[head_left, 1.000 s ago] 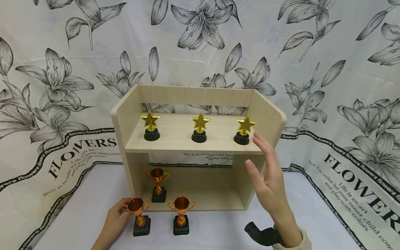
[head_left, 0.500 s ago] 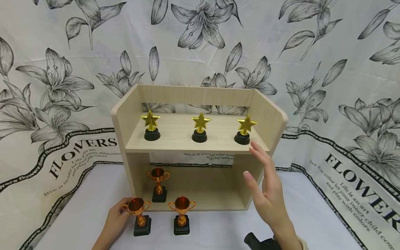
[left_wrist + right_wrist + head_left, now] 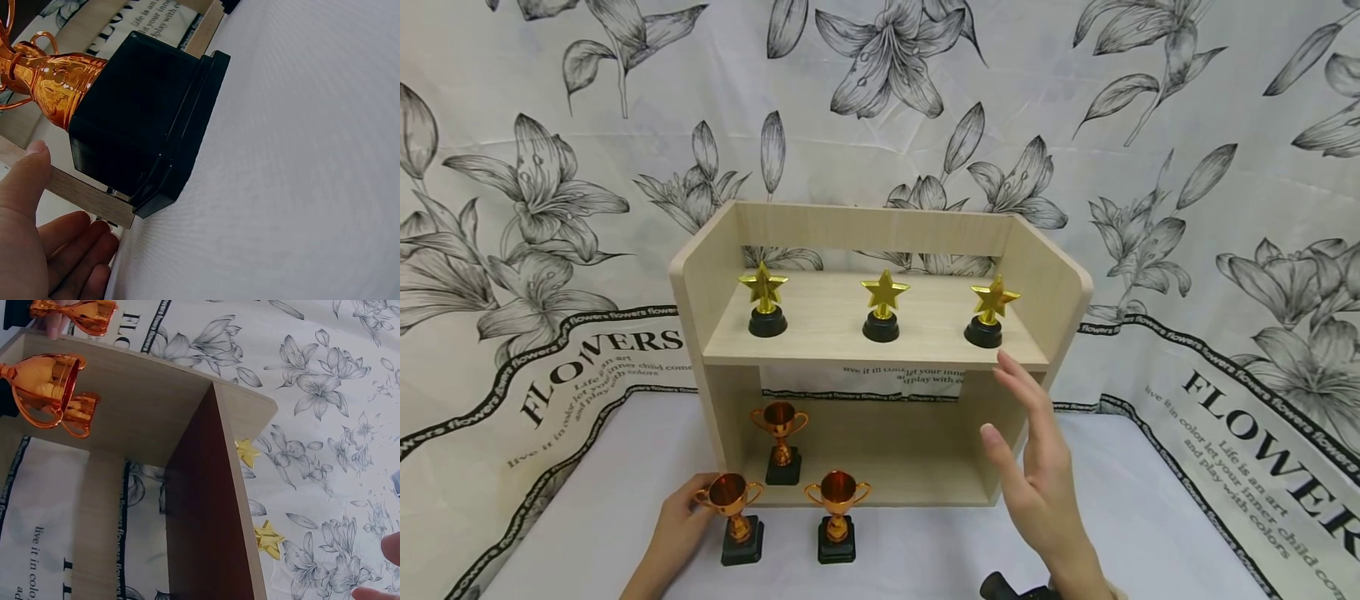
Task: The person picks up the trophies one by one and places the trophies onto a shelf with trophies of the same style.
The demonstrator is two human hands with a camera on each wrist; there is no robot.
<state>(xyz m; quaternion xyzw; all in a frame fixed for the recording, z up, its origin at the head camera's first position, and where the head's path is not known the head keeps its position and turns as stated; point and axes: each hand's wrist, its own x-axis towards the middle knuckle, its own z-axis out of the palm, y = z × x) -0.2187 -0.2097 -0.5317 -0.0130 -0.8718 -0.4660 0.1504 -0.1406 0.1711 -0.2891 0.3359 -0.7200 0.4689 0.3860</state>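
My left hand [image 3: 679, 521] is at the lower left corner of a two-tier wooden shelf [image 3: 865, 212]. In the left wrist view its thumb lies over the side panel [image 3: 87, 199], with the fingers on the panel's other side. A bronze trophy cup [image 3: 741, 525] stands right beside that hand, hiding some fingertips. My right hand [image 3: 1045, 475] hovers before the shelf's right side, fingers extended and thumb apart, holding nothing. Nearest its fingertips is the right gold star trophy [image 3: 992, 312] on the upper tier.
Two more star trophies stand on the upper tier, at left [image 3: 765, 300] and centre [image 3: 883, 304]. One bronze cup [image 3: 782, 442] occupies the lower tier's left; another cup [image 3: 837, 517] stands on the white tabletop [image 3: 917, 554] in front. A flower-print cloth [image 3: 1150, 250] hangs behind.
My right hand has drawn back down and slightly left, away from the right star trophy. The left hand, the shelf and the trophies have stayed in place.
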